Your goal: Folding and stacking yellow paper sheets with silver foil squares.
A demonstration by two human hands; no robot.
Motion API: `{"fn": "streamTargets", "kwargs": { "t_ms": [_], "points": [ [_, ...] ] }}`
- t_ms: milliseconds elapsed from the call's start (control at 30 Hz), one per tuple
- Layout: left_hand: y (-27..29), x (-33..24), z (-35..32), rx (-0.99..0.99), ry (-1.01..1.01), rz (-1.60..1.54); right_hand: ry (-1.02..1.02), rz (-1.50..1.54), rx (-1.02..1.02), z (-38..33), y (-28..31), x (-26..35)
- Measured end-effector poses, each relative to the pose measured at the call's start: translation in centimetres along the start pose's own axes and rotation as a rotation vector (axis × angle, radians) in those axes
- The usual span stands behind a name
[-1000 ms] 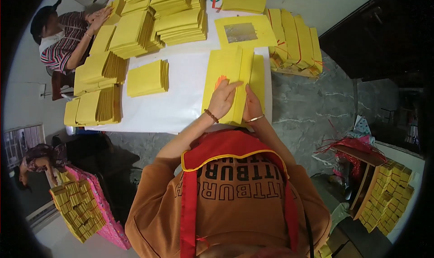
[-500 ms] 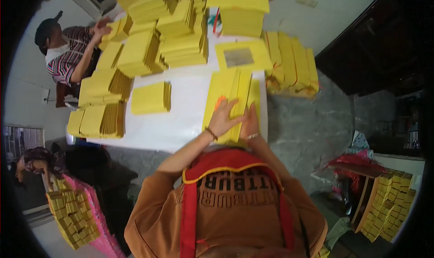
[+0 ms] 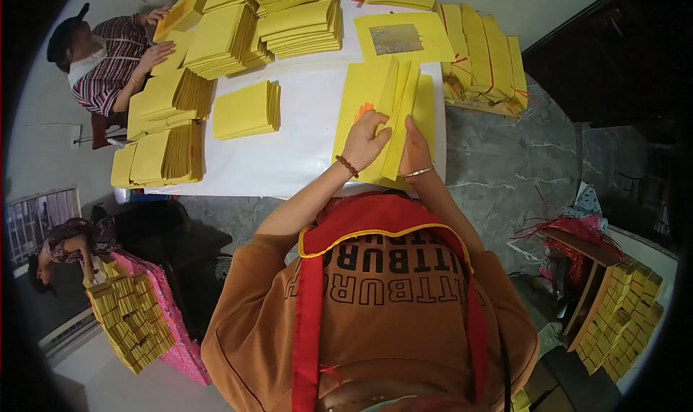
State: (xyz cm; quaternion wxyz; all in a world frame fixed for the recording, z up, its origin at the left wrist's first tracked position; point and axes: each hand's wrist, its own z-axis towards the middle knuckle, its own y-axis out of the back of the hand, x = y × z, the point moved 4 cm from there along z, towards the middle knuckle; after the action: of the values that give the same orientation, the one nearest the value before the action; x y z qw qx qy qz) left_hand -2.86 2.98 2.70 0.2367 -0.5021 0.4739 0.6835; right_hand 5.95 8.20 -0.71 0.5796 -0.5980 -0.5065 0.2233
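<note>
Near the right end of the table lies a stack of yellow paper sheets [image 3: 352, 116]. On it, a folded yellow paper [image 3: 404, 94] stands with raised, creased flaps. My left hand [image 3: 367, 139], with a beaded bracelet at the wrist, has its fingers bent around the left side of the fold. My right hand [image 3: 415, 151] grips the fold's right side, the thumb upright along the edge and the other fingers partly hidden. An orange patch [image 3: 364, 111] shows at my left fingertips; I cannot tell if it is print or a finger cover. Beyond lies a yellow sheet with a silvery rectangle [image 3: 397, 39].
Folded yellow paper piles [image 3: 220, 40] fill the table's left and far parts; a small pile [image 3: 247, 110] sits alone. A co-worker [image 3: 115, 58] handles papers at left. Tied yellow bundles [image 3: 480, 58] stand off the right edge. Another person [image 3: 68, 250] is by stacked bundles, lower left.
The view has shifted, so the table sits higher in the picture. My hands stay at the fold, the right thumb now more upright. The co-worker's hands have moved apart.
</note>
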Motion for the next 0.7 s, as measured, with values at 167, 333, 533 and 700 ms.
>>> {"fn": "streamTargets", "kwargs": {
  "t_ms": [167, 333, 533, 700],
  "points": [
    [0.0, -0.4, -0.1, -0.042, -0.049, 0.089, -0.042, -0.031, -0.065, 0.0, 0.5, -0.7],
    [1.9, -0.1, 0.6, 0.04, 0.089, 0.094, -0.077, -0.088, -0.262, 0.5, 2.2, -0.5],
    [9.9, -3.2, 0.4, -0.199, -0.078, 0.29, -0.058, -0.195, -0.254, 0.5, 1.8, 0.3],
    [11.4, -2.5, -1.0, -0.141, -0.276, 0.692, -0.068, -0.208, -0.247, 0.7, 2.2, 0.3]
  ]
}}
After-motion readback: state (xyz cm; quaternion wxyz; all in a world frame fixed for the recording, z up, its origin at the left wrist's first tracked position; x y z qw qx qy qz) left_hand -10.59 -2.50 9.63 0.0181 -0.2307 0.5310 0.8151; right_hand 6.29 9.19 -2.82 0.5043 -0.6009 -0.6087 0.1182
